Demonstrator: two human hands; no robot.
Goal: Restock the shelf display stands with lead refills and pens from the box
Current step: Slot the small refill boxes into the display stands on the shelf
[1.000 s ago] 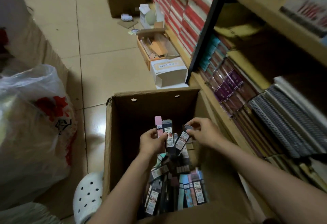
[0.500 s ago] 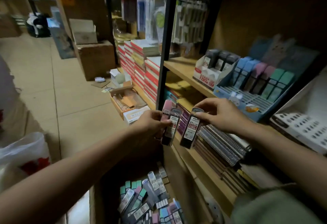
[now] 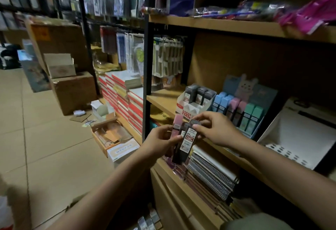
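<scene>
My left hand (image 3: 160, 141) grips a pink lead refill case (image 3: 176, 126) and a dark one behind it, held upright in front of the shelf. My right hand (image 3: 212, 130) pinches the top of a black lead refill case (image 3: 188, 141) labelled 0.7, right beside the left hand's cases. On the wooden shelf behind stands a red-and-white display stand (image 3: 185, 109) with three black refill cases (image 3: 199, 94). Next to it a blue display stand (image 3: 254, 131) holds blue, pink and green cases (image 3: 238, 111). The open box (image 3: 151, 219) with more refills shows at the bottom edge.
A white empty display tray (image 3: 300, 137) sits at the right of the shelf. Spiral notebooks (image 3: 211, 175) fill the shelf below my hands. Stacked red-and-white books (image 3: 125, 99), cardboard boxes (image 3: 72, 91) and small open cartons (image 3: 111, 137) lie on the tiled floor at left.
My view rose from the box on the floor to the shelf. Both hands lifted the refill cases out of the box and up toward the display stands.
</scene>
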